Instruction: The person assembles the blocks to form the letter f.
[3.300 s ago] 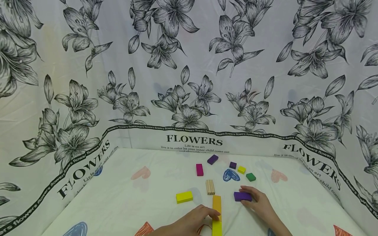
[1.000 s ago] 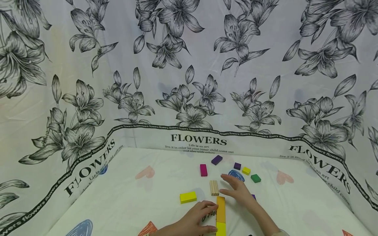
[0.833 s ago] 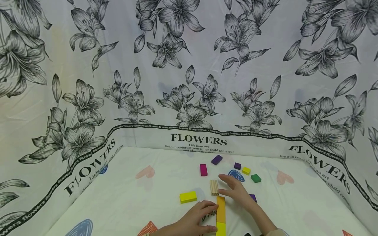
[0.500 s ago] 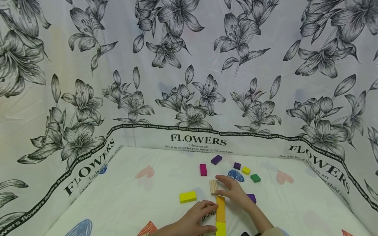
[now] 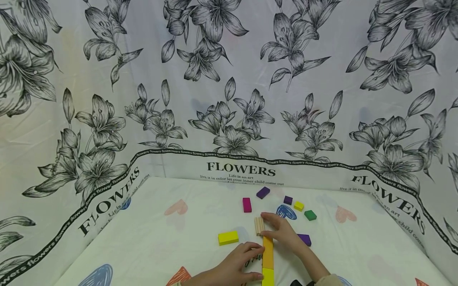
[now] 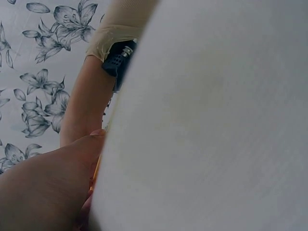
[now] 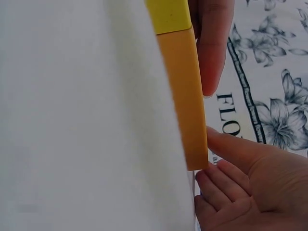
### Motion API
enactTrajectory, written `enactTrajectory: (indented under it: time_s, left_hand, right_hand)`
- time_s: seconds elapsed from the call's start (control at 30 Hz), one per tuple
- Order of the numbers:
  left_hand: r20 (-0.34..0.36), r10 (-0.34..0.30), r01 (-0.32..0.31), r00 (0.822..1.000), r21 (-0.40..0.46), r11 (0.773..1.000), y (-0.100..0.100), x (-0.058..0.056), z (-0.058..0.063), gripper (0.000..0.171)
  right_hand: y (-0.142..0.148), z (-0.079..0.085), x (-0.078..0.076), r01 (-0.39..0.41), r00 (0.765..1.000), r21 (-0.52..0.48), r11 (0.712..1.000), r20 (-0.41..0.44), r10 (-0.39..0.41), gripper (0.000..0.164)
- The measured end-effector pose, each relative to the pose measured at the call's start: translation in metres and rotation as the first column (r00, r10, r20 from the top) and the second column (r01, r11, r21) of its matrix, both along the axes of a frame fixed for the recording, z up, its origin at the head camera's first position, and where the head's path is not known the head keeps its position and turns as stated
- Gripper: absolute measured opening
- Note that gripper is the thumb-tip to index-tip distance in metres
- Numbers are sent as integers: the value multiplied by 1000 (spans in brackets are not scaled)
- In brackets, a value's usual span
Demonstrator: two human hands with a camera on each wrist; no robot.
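A striped plain-wood block [image 5: 259, 226] lies just beyond the far end of an orange block [image 5: 268, 253]. A yellow block [image 5: 268, 277] continues the row from the orange one toward the near edge. My left hand [image 5: 234, 264] lies left of this row, fingertips at the orange block's side and thumb at the yellow one. My right hand [image 5: 284, 232] reaches in from the right, index finger and thumb spread at the wooden block's right side. In the right wrist view, the right thumb sits near the orange block's end [image 7: 192, 144]. The wooden block is hidden there.
Another yellow block [image 5: 228, 237] lies left of the row. A purple block [image 5: 305, 239] is right of it, partly behind the right forearm. Farther back lie magenta [image 5: 247, 205], purple [image 5: 263, 192], dark purple [image 5: 288, 200], small yellow [image 5: 298, 205] and green [image 5: 310, 215] blocks.
My right hand has left the purple block and moved left to the wooden block. My left fingers have shifted from atop the orange block to its left side. The blocks look unmoved.
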State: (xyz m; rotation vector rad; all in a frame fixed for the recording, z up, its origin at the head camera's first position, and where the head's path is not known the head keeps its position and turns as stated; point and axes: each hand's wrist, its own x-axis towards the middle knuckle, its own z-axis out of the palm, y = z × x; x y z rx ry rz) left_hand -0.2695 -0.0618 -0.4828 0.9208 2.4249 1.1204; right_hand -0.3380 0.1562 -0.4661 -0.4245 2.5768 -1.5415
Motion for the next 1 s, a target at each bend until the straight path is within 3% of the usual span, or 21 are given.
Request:
enactTrajectory:
  time_s: [0.3,0.57,1.0]
  left_hand:
    - [-9,5,-5,1000,-9,1000,0,1,2,60]
    - [18,17,-16,1000,-9,1000,0,4,3,60]
    - [-5,3,-3,1000,-26,1000,-4,3,-1,61]
  right_hand:
    - [-1,-2,-1,9,1000,25,1000,-21,-9,59]
    - [-2,-4,-1,69,997,47,997,-27,-68,56]
    - [4,2,4,118,992,-14,993,-54,-118,57]
